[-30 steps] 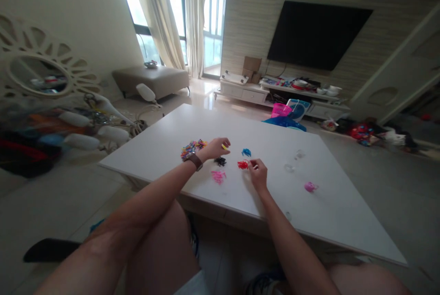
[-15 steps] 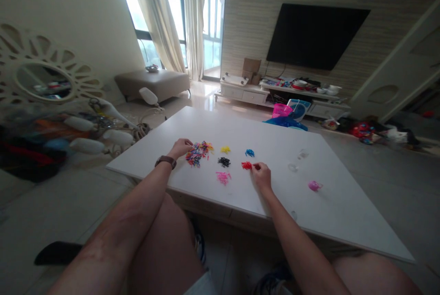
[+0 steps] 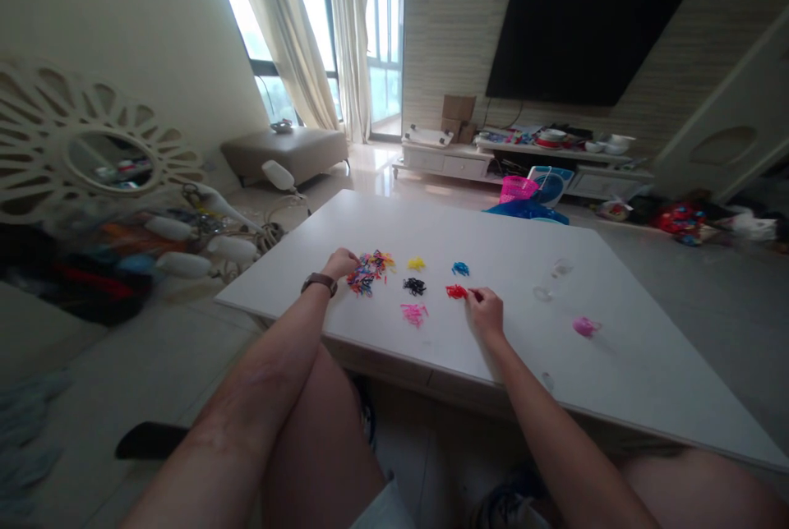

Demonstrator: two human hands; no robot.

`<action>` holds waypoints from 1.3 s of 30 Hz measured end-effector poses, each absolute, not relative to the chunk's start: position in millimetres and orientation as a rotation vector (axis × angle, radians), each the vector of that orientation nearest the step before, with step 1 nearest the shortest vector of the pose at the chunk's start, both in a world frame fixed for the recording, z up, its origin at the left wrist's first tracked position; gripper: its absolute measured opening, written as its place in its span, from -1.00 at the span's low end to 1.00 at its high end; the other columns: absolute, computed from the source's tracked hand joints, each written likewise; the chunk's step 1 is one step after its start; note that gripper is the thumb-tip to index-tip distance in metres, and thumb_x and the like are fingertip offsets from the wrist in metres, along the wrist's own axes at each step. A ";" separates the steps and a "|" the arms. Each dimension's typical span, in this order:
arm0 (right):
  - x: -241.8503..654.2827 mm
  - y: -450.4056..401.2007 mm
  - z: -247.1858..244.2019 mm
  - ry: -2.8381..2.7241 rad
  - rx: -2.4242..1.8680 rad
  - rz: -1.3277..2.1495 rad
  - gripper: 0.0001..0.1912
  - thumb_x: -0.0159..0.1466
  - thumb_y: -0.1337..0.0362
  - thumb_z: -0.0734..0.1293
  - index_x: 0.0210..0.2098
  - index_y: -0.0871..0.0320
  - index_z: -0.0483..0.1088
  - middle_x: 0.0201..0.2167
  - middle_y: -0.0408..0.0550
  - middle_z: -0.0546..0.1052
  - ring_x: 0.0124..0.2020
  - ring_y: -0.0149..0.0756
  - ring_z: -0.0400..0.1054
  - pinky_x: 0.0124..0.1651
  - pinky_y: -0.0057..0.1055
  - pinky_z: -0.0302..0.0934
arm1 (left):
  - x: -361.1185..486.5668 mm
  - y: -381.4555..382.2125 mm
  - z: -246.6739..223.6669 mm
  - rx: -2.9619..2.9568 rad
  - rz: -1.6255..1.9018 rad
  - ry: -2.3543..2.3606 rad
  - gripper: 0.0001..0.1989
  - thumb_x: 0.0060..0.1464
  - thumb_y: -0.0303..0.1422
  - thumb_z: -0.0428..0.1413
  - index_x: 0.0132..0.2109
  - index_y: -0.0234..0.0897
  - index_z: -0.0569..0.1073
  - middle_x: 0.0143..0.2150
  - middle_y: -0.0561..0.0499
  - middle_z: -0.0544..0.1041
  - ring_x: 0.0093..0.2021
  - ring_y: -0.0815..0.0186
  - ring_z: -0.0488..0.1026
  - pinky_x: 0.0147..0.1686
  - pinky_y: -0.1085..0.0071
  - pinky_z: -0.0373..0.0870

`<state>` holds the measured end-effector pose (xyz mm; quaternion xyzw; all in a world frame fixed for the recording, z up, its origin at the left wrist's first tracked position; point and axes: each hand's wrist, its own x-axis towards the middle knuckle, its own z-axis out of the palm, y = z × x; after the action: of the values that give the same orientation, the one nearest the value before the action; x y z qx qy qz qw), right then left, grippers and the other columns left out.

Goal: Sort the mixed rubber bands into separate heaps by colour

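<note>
While the right hand (image 3: 486, 311) works at the red bands (image 3: 455, 292) right of the black bands (image 3: 414, 287), a nudge could mix them; left of those, the left hand (image 3: 341, 263) meets the multicoloured bands (image 3: 372, 270); either grip is unclear.

The single view looked from the person's head, forward and down along both arms (image 3: 265, 377), with the left hand (image 3: 341, 264) and right hand (image 3: 486, 312) at middle range. The thighs (image 3: 320, 439) showed nearer than the hands. Its wide framing spanned the table (image 3: 407, 225) around them, the mirror (image 3: 111, 159) leftward and the TV (image 3: 585, 40) well beyond.
</note>
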<state>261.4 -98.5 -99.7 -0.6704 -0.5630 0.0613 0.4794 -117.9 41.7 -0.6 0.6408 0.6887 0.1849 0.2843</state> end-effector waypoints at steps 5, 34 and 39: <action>259.6 -99.8 -97.2 -1.324 -1.629 0.144 -0.64 0.25 0.10 0.25 -0.28 0.23 0.57 -0.32 0.12 0.60 -0.32 -0.13 0.42 -0.14 -0.20 0.28 | -126.2 45.1 -7.6 1.724 0.468 1.852 -0.74 -0.15 -0.51 0.22 -0.23 -0.36 0.66 -0.31 -0.12 0.65 -0.25 0.23 0.56 -0.32 0.47 0.40; 257.4 -102.5 -90.7 -1.319 -1.655 0.180 -0.78 0.19 0.20 0.24 -0.42 0.15 0.47 -0.44 -0.01 0.54 -0.38 -0.20 0.38 -0.22 -0.30 0.22 | -123.8 50.6 -24.0 1.701 0.576 1.670 -0.77 -0.17 -0.45 0.26 -0.27 -0.38 0.66 -0.44 -0.03 0.60 -0.42 0.33 0.46 -0.43 0.49 0.30; 257.4 -102.3 -91.9 -1.322 -1.652 0.181 -0.79 0.18 0.20 0.25 -0.43 0.15 0.47 -0.45 -0.01 0.54 -0.39 -0.21 0.37 -0.23 -0.31 0.21 | -122.6 52.7 -24.3 1.689 0.573 1.657 -0.82 -0.18 -0.38 0.28 -0.34 -0.38 0.65 -0.47 -0.03 0.58 -0.43 0.31 0.44 -0.45 0.47 0.28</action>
<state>257.4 -102.3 -91.9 -0.6793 -0.5435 0.0746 0.4874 -122.6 52.7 -24.3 0.6508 0.6387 0.2207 0.3463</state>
